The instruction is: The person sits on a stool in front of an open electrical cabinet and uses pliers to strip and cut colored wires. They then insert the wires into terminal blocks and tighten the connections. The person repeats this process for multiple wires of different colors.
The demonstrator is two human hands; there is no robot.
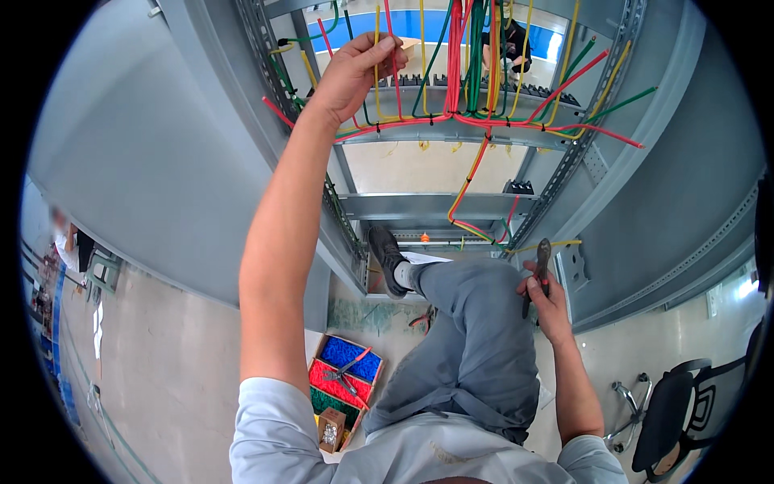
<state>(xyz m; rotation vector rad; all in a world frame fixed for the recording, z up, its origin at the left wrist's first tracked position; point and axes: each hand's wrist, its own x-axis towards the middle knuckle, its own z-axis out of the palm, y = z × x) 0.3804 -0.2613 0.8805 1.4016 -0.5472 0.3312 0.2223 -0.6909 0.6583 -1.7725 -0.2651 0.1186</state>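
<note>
My left hand (355, 77) is raised inside the grey metal cabinet, its thumb and fingers pinched on a thin red wire (397, 93). A yellow wire (376, 98) runs up close beside it, passing by the fingers. Both rise from a tied horizontal harness of red, yellow and green wires (516, 123). Low by my knee, my right hand (552, 305) is closed round a pair of pliers (543, 260) with dark jaws pointing up. The jaws are apart from any wire.
Grey cabinet panels (137, 137) flank both sides. A divided box (355, 399) of blue, red and green small parts, with red-handled pliers (343, 375) on top, sits on the floor at my left. More pliers (421, 321) lie near my foot. A black chair (673, 411) stands at the right.
</note>
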